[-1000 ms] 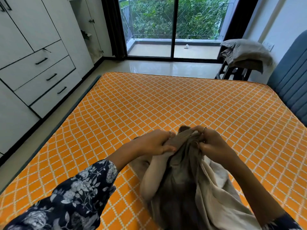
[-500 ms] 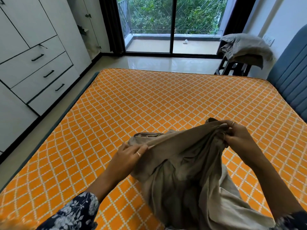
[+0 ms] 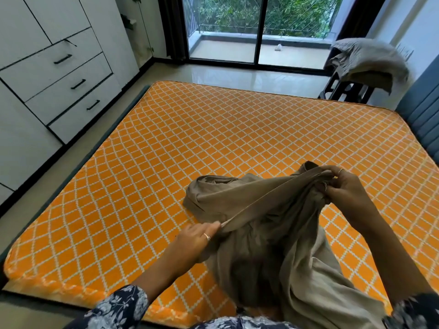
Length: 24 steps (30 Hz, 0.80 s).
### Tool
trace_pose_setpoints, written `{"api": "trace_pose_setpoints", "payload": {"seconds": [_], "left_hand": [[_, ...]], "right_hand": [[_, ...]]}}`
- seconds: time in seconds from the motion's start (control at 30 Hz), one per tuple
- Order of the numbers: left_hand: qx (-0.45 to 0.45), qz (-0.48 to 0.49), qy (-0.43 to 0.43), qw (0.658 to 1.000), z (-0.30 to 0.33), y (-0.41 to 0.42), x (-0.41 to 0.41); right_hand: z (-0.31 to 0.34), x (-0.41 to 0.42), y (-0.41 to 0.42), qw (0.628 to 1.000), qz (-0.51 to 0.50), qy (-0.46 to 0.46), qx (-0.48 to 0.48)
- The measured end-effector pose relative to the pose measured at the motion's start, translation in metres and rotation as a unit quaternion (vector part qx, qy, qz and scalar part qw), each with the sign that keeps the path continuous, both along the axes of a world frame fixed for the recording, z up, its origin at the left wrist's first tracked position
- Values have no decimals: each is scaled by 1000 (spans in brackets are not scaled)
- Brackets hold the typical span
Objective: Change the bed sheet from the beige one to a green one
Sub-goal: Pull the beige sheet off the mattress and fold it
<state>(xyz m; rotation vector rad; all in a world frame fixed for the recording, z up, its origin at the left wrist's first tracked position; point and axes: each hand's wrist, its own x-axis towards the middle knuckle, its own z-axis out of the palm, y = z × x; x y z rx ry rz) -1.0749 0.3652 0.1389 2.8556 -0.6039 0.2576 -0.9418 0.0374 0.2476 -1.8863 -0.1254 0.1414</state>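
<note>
beige sheet (image 3: pixel 268 229) taut between left hand (image 3: pixel 194 241) and right hand (image 3: pixel 344 193)

A home bedroom: a bare orange mattress (image 3: pixel 213 162), white built-in wardrobe drawers (image 3: pixel 59 74) and a balcony door (image 3: pixel 256 29).

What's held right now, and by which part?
Beige sheet: left hand and right hand pinch its hem, stretched taut between them.
</note>
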Motion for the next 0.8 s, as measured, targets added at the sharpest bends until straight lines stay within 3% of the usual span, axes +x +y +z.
{"api": "trace_pose_setpoints", "payload": {"seconds": [0.1, 0.2, 0.3, 0.5, 0.63, 0.73, 0.8], "left_hand": [[-18, 108, 221, 969, -8, -8, 3], [-26, 102, 342, 934, -22, -12, 6], [-221, 117, 391, 886, -28, 12, 7], [-473, 256, 246, 806, 58, 73, 57], [-488, 212, 96, 842, 176, 92, 142], [-441, 163, -54, 881, 292, 105, 191], [-427, 121, -151, 883, 369, 102, 201]], "right_hand": [[1, -3, -1, 1000, -16, -5, 8], [6, -4, -1, 1000, -24, -10, 14], [12, -7, -7, 999, -28, -19, 18], [58, 14, -8, 997, -49, -62, 3], [148, 67, 5, 983, -66, -166, -39], [239, 116, 1, 945, -91, -305, -67], [306, 136, -4, 912, -128, -385, -63]]}}
